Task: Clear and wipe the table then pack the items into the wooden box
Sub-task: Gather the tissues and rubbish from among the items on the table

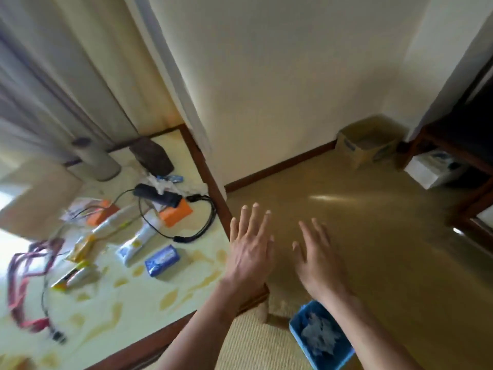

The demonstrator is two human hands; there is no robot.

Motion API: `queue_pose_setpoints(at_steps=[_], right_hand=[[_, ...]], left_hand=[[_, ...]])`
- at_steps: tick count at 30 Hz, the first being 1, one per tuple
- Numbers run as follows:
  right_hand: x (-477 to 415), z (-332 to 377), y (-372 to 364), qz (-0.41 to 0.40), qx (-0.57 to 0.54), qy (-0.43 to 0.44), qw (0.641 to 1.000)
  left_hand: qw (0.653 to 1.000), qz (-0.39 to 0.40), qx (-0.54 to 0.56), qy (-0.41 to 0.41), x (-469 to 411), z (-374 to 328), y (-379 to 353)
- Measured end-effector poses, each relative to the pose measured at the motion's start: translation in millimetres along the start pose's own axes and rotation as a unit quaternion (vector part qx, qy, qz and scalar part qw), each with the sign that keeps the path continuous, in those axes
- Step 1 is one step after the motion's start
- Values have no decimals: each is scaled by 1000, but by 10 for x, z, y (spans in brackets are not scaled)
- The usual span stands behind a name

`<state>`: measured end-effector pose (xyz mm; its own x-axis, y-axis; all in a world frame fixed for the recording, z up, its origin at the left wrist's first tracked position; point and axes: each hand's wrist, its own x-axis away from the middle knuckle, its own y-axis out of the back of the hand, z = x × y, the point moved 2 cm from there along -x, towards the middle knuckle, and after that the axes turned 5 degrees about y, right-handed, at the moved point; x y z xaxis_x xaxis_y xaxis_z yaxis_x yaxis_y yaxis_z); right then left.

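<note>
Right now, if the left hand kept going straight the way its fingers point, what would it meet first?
Probably nothing soon. The left hand lies open at the table's corner edge, fingers pointing over bare floor toward the white wall. The wall would likely come first, though depth is unclear.

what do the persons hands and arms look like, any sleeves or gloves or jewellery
Both the left hand and the right hand are bare: no gloves, rings, watch or bracelets visible. Both forearms are uncovered as far as the frame shows, with no sleeve in view.
</note>
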<state>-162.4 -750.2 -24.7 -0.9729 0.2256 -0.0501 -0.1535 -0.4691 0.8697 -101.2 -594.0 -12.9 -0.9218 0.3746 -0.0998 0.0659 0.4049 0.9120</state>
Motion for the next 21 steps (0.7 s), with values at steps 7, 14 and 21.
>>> queue_pose_setpoints(at_steps=[7,14,21], right_hand=[[-479,1498,-202,66,21,149,986],[-1043,2562,-835,143,56,206,967],[-1723,2848,-1426,208,92,150,962]], left_hand=[[990,-37,-81,107,4,1081,1143],[984,22,-103,144,-215,2294,1583],[987,53,-131,70,-881,3082,1649]])
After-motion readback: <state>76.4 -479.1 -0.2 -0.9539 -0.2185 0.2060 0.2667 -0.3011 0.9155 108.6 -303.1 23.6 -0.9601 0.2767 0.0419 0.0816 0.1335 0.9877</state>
